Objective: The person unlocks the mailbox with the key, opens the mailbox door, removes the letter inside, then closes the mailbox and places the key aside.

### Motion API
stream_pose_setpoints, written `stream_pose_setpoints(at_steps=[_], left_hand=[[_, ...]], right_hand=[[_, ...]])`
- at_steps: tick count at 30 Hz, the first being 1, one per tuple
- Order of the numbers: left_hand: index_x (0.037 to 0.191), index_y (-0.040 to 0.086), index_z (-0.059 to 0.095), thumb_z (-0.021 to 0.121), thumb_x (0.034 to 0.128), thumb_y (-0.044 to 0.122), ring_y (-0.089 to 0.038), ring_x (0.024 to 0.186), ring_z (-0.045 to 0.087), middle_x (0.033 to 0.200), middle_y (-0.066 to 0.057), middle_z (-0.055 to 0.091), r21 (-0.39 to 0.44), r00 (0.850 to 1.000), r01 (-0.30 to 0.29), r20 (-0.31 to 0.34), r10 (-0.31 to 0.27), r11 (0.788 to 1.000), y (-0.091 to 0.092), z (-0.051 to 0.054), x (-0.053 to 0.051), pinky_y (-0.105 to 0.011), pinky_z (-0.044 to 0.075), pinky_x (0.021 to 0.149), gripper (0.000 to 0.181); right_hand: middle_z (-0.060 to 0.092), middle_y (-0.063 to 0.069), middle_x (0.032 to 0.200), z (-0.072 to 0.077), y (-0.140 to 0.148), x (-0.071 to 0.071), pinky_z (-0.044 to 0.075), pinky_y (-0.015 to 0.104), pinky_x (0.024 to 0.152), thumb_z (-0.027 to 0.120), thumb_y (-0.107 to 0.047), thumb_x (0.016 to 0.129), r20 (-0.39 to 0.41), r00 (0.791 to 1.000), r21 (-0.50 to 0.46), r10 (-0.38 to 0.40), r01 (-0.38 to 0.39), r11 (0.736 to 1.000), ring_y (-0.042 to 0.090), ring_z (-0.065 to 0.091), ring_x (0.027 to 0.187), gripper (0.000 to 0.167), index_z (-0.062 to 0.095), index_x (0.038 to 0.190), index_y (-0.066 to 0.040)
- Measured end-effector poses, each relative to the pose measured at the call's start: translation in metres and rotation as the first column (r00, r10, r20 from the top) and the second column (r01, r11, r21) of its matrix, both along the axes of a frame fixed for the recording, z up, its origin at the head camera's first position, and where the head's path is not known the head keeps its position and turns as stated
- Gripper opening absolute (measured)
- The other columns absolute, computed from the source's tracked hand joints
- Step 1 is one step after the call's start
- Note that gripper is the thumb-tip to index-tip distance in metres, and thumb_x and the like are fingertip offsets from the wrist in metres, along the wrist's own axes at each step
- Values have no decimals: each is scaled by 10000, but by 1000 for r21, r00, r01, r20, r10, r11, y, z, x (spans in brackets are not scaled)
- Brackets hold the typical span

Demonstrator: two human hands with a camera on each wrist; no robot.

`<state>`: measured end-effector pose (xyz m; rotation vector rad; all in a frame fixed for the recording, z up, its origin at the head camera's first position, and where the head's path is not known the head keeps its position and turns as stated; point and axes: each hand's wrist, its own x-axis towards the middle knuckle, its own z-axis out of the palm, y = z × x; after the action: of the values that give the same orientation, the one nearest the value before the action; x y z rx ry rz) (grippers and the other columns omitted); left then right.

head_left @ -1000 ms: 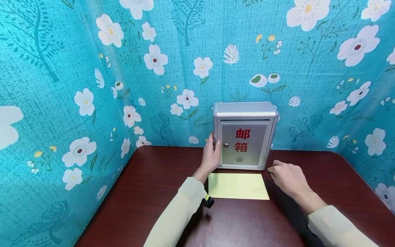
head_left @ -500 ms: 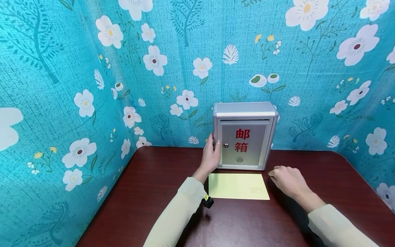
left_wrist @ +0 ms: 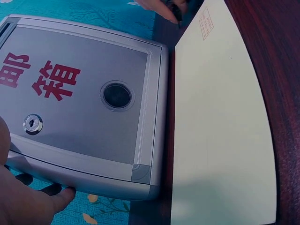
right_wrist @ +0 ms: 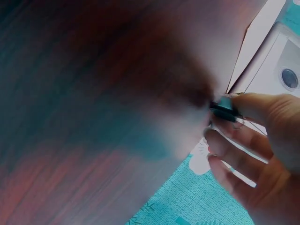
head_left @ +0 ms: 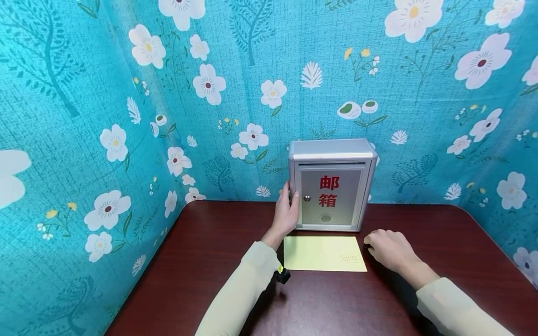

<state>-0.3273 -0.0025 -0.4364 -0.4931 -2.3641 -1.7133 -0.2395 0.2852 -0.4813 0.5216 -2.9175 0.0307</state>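
A silver metal mailbox (head_left: 330,186) with red Chinese characters stands upright at the back of the table, its door closed. Its keyhole lock (left_wrist: 33,124) faces front on the left. My left hand (head_left: 286,212) grips the mailbox's left side, thumb at the front edge and fingers round the side. Beyond the box's lower right corner, my right hand (head_left: 391,249) is low over the table. Its thumb and index finger pinch a small black key (right_wrist: 225,110), partly hidden and blurred; the other fingers are loosely bent. A pale yellow envelope (head_left: 321,253) lies flat in front of the mailbox.
The dark red-brown wooden table (head_left: 201,261) has rounded far corners. Blue flowered cloth (head_left: 239,93) hangs close behind the mailbox and along the left and right sides. A round window (left_wrist: 117,95) is set low in the mailbox door.
My right hand has lowered slightly toward me, still pinching the key. The left hand keeps its grip; mailbox and envelope stay in place.
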Motion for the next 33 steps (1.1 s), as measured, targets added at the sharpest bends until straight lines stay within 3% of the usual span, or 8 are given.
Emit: stream_pose_setpoints(at_steps=[12,21,26,31,33], left_hand=[[1657,169,156,395,1124,307,-242,1507,306,1670,-66,279,-2,1000,2,-4,-2,1000,-3,-1,-4,-447,317,1193,600],[1661,218,151,384,1121,375,-197,1526,259,1683,-12,256,-28,999,3,50,-2,1000,-5,-4,-1,-442,288,1208,609],[1656,223,180,385,1119,390,-226,1538,237,1678,-24,268,-30,999,18,46,-17,999,-10,-2,1,-489,271,1213,599],[1636,136,258,372,1119,399,-239,1526,270,1658,-71,315,-86,999,12,51,-7,996,-19,-5,1,-468,284,1210,591],[1612,101,319,373,1119,395,-252,1504,324,1630,-96,369,-118,999,8,49,-2,993,-23,-7,1,-462,311,1198,576]], right_hand=[[603,-42,757,7,-1,6,410,349,466,809,-117,802,41,998,-4,50,-49,999,151,545,619,166,677,782,-216],[602,-43,784,11,0,9,383,315,464,783,-209,877,85,996,-63,10,-4,998,95,491,596,50,738,890,-192],[528,-105,682,21,3,7,371,312,468,734,-217,913,97,995,-127,-11,23,992,62,469,565,163,668,769,-259],[624,-97,780,31,9,5,422,324,500,740,-238,914,85,996,-168,-26,40,985,90,532,660,37,750,879,-230],[678,-65,850,35,13,5,465,346,523,753,-236,907,80,996,-179,-41,54,982,116,578,711,57,778,941,-198]])
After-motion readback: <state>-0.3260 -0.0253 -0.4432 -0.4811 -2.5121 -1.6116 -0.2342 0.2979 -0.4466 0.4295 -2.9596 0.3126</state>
